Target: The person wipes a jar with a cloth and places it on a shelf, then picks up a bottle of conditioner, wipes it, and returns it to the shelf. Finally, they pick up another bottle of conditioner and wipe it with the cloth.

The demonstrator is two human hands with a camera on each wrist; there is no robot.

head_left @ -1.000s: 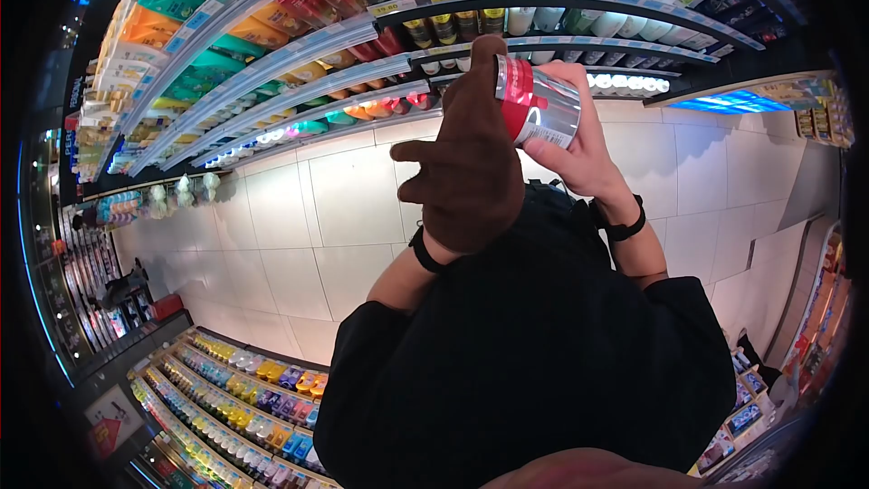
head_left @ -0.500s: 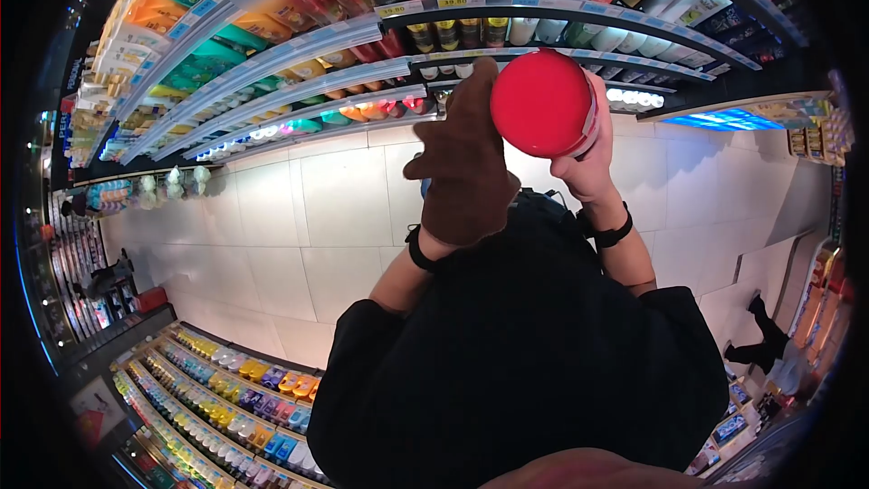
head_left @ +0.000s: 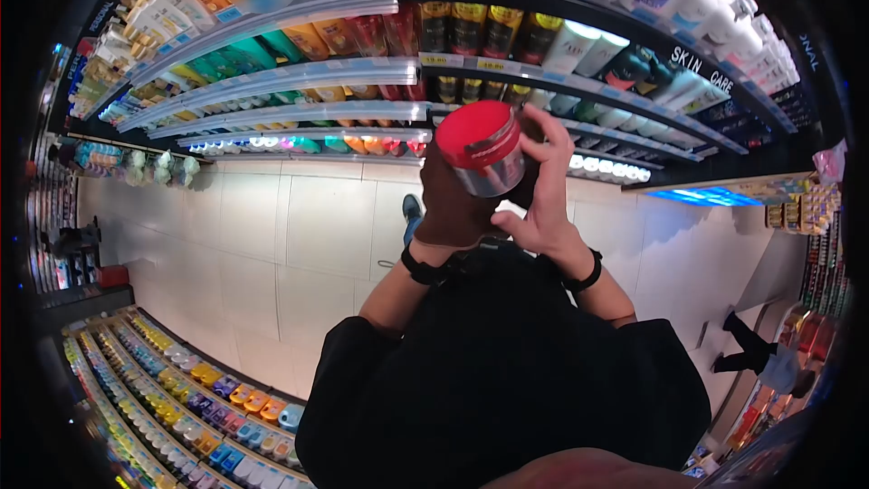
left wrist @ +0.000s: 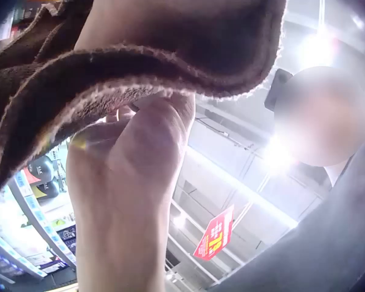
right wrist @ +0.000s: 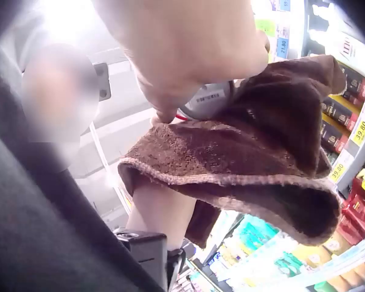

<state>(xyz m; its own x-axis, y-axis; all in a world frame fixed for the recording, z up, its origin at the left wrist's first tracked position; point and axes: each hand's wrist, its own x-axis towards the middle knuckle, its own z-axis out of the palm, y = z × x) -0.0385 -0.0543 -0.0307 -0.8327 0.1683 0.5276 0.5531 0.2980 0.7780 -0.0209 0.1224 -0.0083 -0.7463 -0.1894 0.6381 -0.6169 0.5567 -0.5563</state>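
A jar (head_left: 484, 149) with a red lid and a silver, see-through lower body is tilted in front of the wearer's chest. My left hand (left wrist: 134, 140), its fingers curled beneath a brown cloth (head_left: 444, 208), bears the cloth against the jar's left side and back. The cloth hides most of that hand from the head view. On the other side my right hand (head_left: 548, 190) holds the jar, bent fingers at its lid edge and thumb low by its base. The right wrist view shows the jar's silver end (right wrist: 207, 100) between the right palm and the draped cloth.
Shelves of bottles and tubes (head_left: 484, 27) stand ahead, with price labels along their edges. More shelved bottles (head_left: 208, 389) are behind at the left. A pale tiled floor (head_left: 317, 244) lies below. Another person (head_left: 769, 362) is at the lower right, and a shoe (head_left: 412, 208) shows near the left hand.
The jar has moved left and down from the right hand's side to in front of the cloth, its lid tipping upward. The right fingers have shifted along it. The head view has turned.
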